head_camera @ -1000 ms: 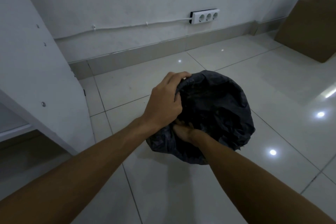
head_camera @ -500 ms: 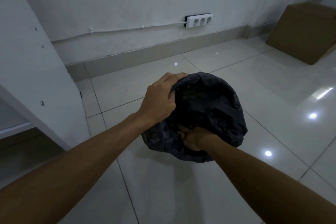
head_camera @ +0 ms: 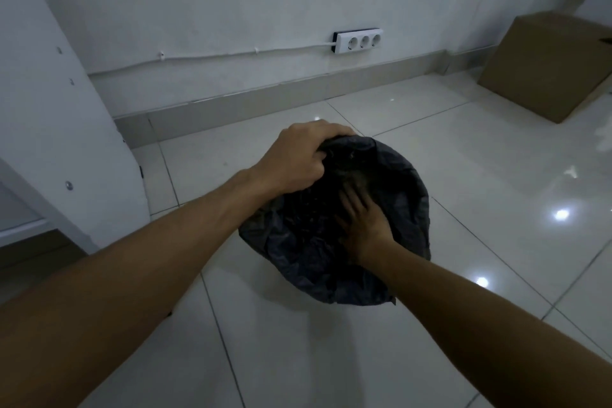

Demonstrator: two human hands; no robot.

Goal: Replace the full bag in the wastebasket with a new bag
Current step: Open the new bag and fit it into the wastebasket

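Note:
A dark grey plastic bag (head_camera: 410,195) lines a round wastebasket standing on the tiled floor, its edge folded over the rim so the basket itself is hidden. My left hand (head_camera: 294,159) grips the bag's edge at the far left of the rim, fingers curled over it. My right hand (head_camera: 361,219) reaches down inside the bag with fingers spread flat, pressing the plastic toward the bottom.
A white cabinet panel (head_camera: 66,129) stands close on the left. A white power strip (head_camera: 359,40) hangs on the wall behind. A cardboard box (head_camera: 543,66) sits at the back right. Glossy floor tiles (head_camera: 496,182) surround the basket.
My right hand has left the near rim and gone deeper into the bag, fingers now spread flat. My left hand keeps its grip on the rim.

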